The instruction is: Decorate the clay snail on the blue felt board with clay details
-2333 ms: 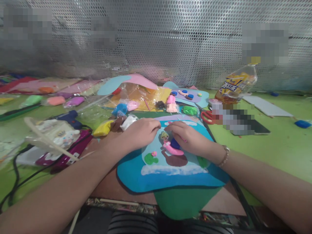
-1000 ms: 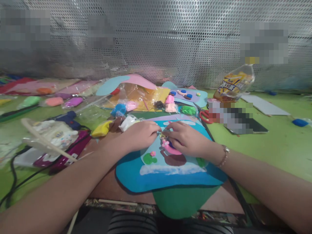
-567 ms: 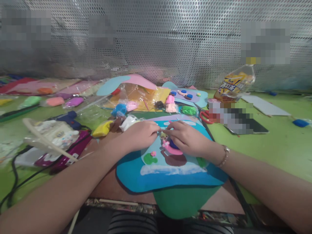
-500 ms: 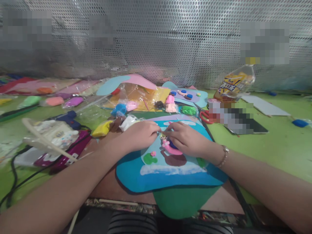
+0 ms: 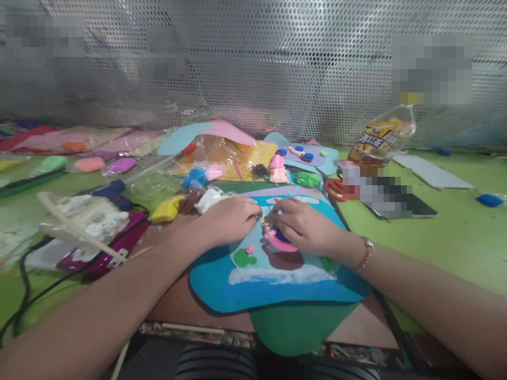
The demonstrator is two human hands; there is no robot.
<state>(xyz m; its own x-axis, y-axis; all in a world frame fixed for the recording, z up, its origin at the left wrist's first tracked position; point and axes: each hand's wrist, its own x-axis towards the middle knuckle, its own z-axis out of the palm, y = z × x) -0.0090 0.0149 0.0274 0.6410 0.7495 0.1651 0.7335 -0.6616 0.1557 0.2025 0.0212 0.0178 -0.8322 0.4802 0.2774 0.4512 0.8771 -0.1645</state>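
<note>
A blue cut sheet picture (image 5: pixel 214 285) lies in front of me, with a white painted wave band and green clay pads on it. In its middle sits a small clay figure (image 5: pixel 270 232) with a pink body, over a brown shape (image 5: pixel 283 258). My left hand (image 5: pixel 235 219) rests at the figure's left, fingers curled into a pinch near its head. From the right, my right hand (image 5: pixel 304 224) bends over the figure, fingertips drawn together beside its head and covering part of it. What either pinch holds is too small to make out.
Bagged clay lumps, including a yellow one (image 5: pixel 166 209) and a green one (image 5: pixel 307 179), lie behind the picture. Red-handled scissors (image 5: pixel 336 190), a phone (image 5: pixel 415 203) and a drink bottle (image 5: pixel 380 138) are at right. A blue glue gun (image 5: pixel 111 192) and cables lie left.
My fingertips have shifted slightly by the figure's head, and a small gap between the two hands shows a bit more. The picture and the objects around it stay put.
</note>
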